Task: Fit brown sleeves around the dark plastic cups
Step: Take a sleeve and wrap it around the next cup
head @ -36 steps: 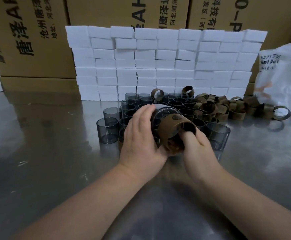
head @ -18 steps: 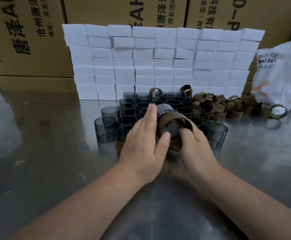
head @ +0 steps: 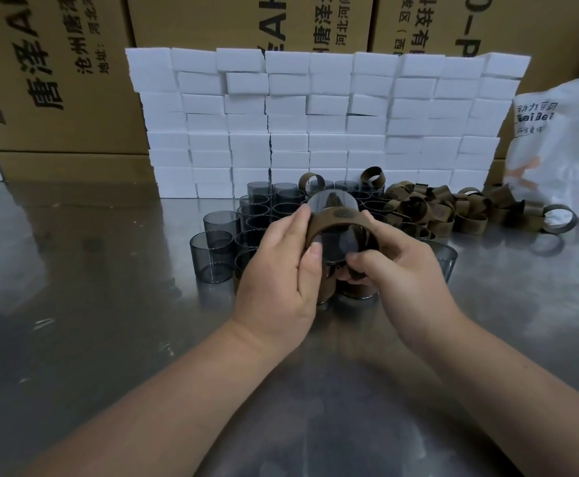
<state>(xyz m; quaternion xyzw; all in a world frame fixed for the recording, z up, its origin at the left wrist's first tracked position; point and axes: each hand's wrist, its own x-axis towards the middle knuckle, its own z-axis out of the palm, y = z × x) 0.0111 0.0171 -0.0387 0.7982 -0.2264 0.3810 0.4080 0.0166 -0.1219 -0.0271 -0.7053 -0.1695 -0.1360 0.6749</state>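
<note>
A dark translucent plastic cup (head: pixel 329 204) is held up over the table, tilted, its base toward me. A brown sleeve (head: pixel 341 218) wraps around its middle. My left hand (head: pixel 281 270) grips the cup and sleeve from the left, thumb on the sleeve's edge. My right hand (head: pixel 398 270) pinches the sleeve from the right and underneath. Behind my hands stands a cluster of bare dark cups (head: pixel 219 222). A pile of loose brown sleeves (head: pixel 453 208) lies to the right of them.
A wall of stacked white foam blocks (head: pixel 315 125) rises behind the cups, with cardboard boxes (head: pixel 57 74) further back. A white plastic bag (head: pixel 563 146) sits at the right. The shiny metal table (head: pixel 91 339) stretches toward me.
The cup has been lifted and turned, and the sleeve has slid further onto it. My left thumb moved onto the sleeve's edge; my right fingers shifted under it.
</note>
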